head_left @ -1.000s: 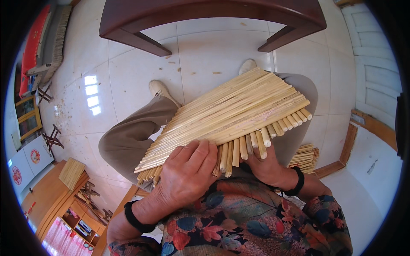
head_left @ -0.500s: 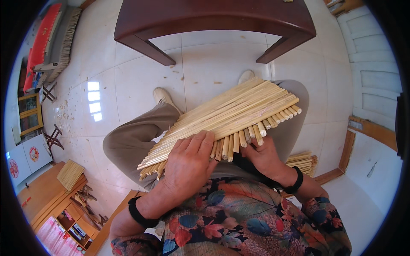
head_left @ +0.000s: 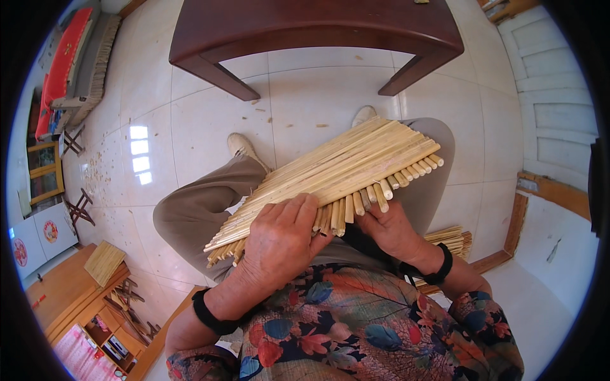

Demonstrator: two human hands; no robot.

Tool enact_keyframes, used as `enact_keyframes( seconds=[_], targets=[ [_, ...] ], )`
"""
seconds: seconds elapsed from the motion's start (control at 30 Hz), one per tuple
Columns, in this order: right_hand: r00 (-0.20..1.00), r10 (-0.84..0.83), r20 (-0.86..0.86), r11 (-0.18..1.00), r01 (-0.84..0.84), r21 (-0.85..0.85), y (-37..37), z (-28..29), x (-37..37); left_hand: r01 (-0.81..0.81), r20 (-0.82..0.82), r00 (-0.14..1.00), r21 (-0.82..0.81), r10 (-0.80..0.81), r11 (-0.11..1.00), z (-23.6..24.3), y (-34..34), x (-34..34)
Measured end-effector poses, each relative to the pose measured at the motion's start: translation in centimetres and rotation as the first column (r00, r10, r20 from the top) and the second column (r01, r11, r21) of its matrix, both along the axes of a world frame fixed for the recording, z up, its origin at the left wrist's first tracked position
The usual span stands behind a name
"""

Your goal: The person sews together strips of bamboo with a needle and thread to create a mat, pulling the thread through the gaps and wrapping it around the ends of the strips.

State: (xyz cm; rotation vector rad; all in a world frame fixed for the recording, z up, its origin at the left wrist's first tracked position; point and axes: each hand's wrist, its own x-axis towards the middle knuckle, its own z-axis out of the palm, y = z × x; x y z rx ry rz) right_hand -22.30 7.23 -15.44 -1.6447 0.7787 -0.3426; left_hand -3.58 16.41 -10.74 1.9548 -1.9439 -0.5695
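Head view: a flat panel of pale, split bamboo or reed sticks laid side by side (head_left: 330, 174) rests across the person's lap, on the grey-brown trousers (head_left: 197, 213). Its long axis runs from about eight o'clock, low on the left thigh, up to about two o'clock over the right knee. The cut stick ends along the near edge point back toward the body, at roughly five o'clock.

The left hand (head_left: 279, 244) lies palm-down on the near left part of the panel, its grip loosely closed, with the fingers curled over the stick ends and pressing them flat. The right hand (head_left: 391, 228) sits just beside it at three o'clock, under and against the near edge, with its fingers closed around a few of the projecting stick ends; how many it pinches cannot be told. Both hands are at the near edge, so the bulk of the panel lies away from them toward twelve to two o'clock, and the left hand covers more of it.

A second stack of similar sticks (head_left: 451, 238) lies on the floor beyond the right wrist, and a dark red-brown wooden bench (head_left: 305, 28) stands at twelve o'clock on the white tiled floor (head_left: 305, 101).
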Motion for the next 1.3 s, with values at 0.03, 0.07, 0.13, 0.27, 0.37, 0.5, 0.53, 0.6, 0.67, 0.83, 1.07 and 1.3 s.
enact_keyframes(
  seconds=[0.03,0.07,0.13,0.27,0.37,0.5,0.53,0.6,0.67,0.83,1.07,1.3],
  targets=[
    [0.998,-0.016,-0.056,0.994,0.022,0.111,0.1,0.1,0.0,0.002,0.000,1.000,-0.001,-0.002,1.000,0.1,-0.1,0.0],
    [0.993,-0.027,-0.111,0.975,0.050,0.218,0.1,0.1,-0.1,0.008,0.008,1.000,0.009,-0.008,1.000,0.2,-0.2,0.0],
    [0.993,-0.078,-0.084,0.956,0.098,0.276,0.4,-0.2,-0.2,0.017,0.018,1.000,0.017,-0.017,1.000,0.1,-0.3,0.0],
    [0.987,-0.132,-0.089,0.900,0.157,0.406,0.5,0.7,0.4,0.012,0.011,1.000,-0.032,-0.012,0.999,-0.1,-0.2,0.1],
    [0.974,-0.181,-0.138,0.842,0.226,0.489,0.5,1.2,0.7,0.024,0.017,1.000,-0.028,-0.023,0.999,0.0,-0.2,0.1],
    [0.964,-0.239,-0.114,0.760,0.259,0.596,0.5,1.2,1.0,0.046,0.024,0.999,-0.066,-0.044,0.997,-0.4,-0.2,0.1],
    [0.970,-0.208,-0.127,0.751,0.241,0.614,0.5,1.2,1.0,0.047,0.022,0.999,-0.067,-0.046,0.997,-0.4,-0.2,0.1],
    [0.975,-0.173,-0.143,0.741,0.224,0.633,0.5,1.2,1.0,0.020,-0.025,0.999,0.009,-0.019,1.000,-0.2,-0.2,0.0],
    [0.969,-0.219,-0.116,0.728,0.241,0.642,0.3,1.5,1.1,0.029,-0.040,0.999,0.020,-0.028,0.999,0.0,-0.3,0.1],
    [0.976,-0.157,-0.150,0.724,0.217,0.655,-0.2,1.7,1.3,0.039,-0.049,0.998,0.024,-0.037,0.999,0.1,-0.3,0.3],
    [0.954,-0.286,-0.090,0.516,0.233,0.824,-0.5,1.6,1.5,0.074,-0.052,0.996,0.047,-0.071,0.996,0.1,-0.4,0.3],
    [0.959,-0.269,-0.089,0.471,0.212,0.856,-0.9,1.3,1.5,0.072,-0.051,0.996,0.040,-0.070,0.997,0.0,-0.5,0.3]
  ],
)
